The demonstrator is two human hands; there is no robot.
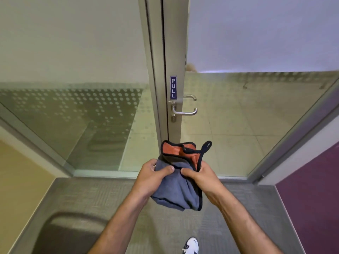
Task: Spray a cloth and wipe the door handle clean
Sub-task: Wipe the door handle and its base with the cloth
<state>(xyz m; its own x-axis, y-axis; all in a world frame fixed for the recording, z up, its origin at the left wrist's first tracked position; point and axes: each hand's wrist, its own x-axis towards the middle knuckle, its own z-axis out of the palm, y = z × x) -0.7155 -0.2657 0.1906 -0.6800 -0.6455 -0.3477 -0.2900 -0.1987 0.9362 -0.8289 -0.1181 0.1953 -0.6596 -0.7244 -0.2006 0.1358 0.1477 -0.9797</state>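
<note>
So the person is standing right in front of a glass door (pixel 256 116), both forearms out, and both hands are clamped on one cloth (pixel 178 186). The left hand (pixel 153 173) pinches it at about 9 o'clock and the right hand (pixel 199 174) at 3 o'clock, thumbs on top and almost meeting in the middle. The cloth is grey on the outside, orange inside, with black edging and a little hanging loop sticking up at 1 o'clock. It's bunched and folded, hanging down below the hands.

The door handle (pixel 184 111) sits straight up at 12 o'clock from the cloth, well apart from it, with nothing between the two. It's a metal lever pointing right, with a keyhole just under it and a blue PULL sign (pixel 173 87) right above. A second lever (pixel 191 97) shows through the glass, on the far side, so two levers in total.

Room-wise it's kind of a narrow pocket: a fixed glass panel (pixel 73 116) with frosted dots closes off the 10 o'clock side, and a purple wall panel (pixel 311 198) runs along 4 o'clock. The metal door frame (pixel 156 70) runs vertically between the glass panes. Grey carpet (pixel 91 195) underfoot, one white shoe (pixel 191 246) at 6 o'clock, and a dark grey rounded thing at 8 o'clock that's hard to identify.
</note>
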